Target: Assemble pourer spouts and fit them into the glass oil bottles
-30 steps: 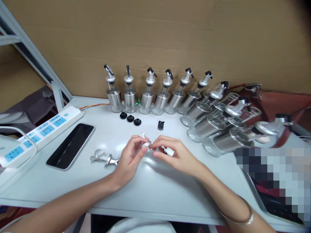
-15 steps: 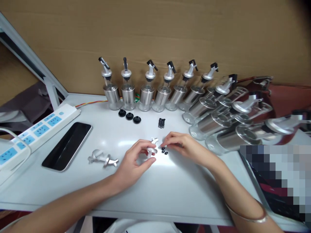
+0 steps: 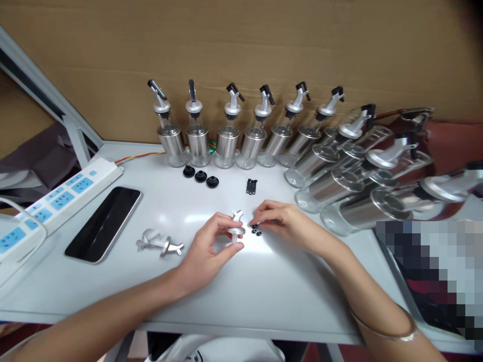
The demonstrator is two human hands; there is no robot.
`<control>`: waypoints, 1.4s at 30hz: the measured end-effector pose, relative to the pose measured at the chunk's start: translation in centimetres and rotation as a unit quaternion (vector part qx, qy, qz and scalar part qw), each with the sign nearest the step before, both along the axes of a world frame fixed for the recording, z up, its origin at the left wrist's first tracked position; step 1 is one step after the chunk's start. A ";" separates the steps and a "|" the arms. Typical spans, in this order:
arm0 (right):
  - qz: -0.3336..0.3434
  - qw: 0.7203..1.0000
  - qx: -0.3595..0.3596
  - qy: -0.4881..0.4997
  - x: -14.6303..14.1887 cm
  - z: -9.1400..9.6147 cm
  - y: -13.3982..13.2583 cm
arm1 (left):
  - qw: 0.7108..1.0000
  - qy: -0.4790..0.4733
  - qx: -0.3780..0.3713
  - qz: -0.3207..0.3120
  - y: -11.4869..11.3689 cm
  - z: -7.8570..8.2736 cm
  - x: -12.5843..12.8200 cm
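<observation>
My left hand (image 3: 209, 249) pinches a small silver pourer spout (image 3: 236, 229) upright just above the white table (image 3: 264, 296). My right hand (image 3: 289, 223) rests on the table beside it, fingertips closed over a few tiny black rings (image 3: 256, 230); whether one is gripped I cannot make out. Two more silver spouts (image 3: 160, 243) lie left of my left hand. Three black rubber stoppers (image 3: 200, 176) and a small bunch of black pins (image 3: 251, 186) lie further back.
A row of steel-and-glass oil bottles (image 3: 226, 136) stands along the cardboard wall, and more bottles (image 3: 350, 196) crowd the right side. A black phone (image 3: 103, 222) and a white power strip (image 3: 56, 196) lie at the left. A metal frame post (image 3: 73, 136) rises at the back left.
My right hand has let go of the spout and moved right onto the small black rings. The left hand keeps the spout and has turned it upright.
</observation>
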State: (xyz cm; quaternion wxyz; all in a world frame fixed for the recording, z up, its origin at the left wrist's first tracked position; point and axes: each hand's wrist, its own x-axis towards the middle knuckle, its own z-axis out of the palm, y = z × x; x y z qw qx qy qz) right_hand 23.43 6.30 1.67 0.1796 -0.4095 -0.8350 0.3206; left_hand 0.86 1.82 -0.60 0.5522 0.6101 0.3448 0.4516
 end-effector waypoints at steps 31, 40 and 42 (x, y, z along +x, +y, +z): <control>-0.049 0.998 0.000 0.032 0.0 1.3 -0.4 | 0.999 0.041 -0.020 0.010 0.2 0.3 0.0; -0.173 0.954 0.045 0.240 -2.3 1.5 -1.5 | 0.999 0.053 0.003 0.002 -0.2 0.5 -0.1; -0.168 0.953 0.048 0.248 -2.9 1.3 -1.8 | 0.998 0.057 0.005 0.007 -0.3 0.5 -0.1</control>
